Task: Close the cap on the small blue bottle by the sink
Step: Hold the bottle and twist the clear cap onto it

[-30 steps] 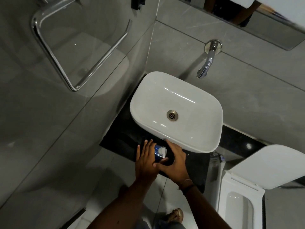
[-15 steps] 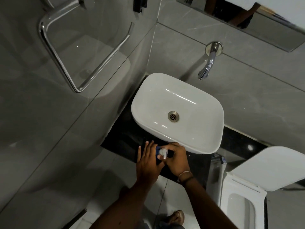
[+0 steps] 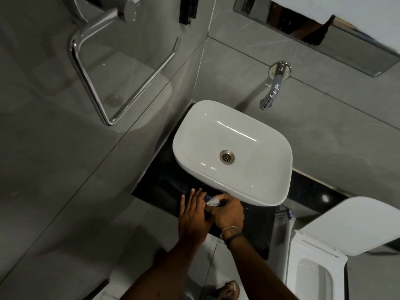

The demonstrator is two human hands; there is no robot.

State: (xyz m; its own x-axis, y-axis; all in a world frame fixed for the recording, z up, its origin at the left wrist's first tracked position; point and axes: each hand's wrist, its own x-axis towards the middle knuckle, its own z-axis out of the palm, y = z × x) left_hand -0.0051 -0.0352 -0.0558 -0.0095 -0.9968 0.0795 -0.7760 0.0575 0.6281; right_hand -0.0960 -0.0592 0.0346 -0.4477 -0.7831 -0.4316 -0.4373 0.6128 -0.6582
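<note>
A small blue bottle (image 3: 208, 197) is held on the black counter (image 3: 160, 182) just before the white sink (image 3: 270, 191). The left hand (image 3: 193, 215) is wrapped around it; the right hand (image 3: 228, 212) is closed over the pale cap (image 3: 213, 201).

A black counter (image 3: 164, 182) carries the white sink (image 3: 255, 191) and blue bottle (image 3: 208, 198).

A single head-worn camera looks steeply down from standing height in a bathroom corner, facing the wall with the tap (image 3: 273, 87). The white basin (image 3: 236, 135) sits mid-frame on a black counter (image 3: 160, 182), and both forearms enter from the bottom edge. The wide lens bends the wall lines.
</note>
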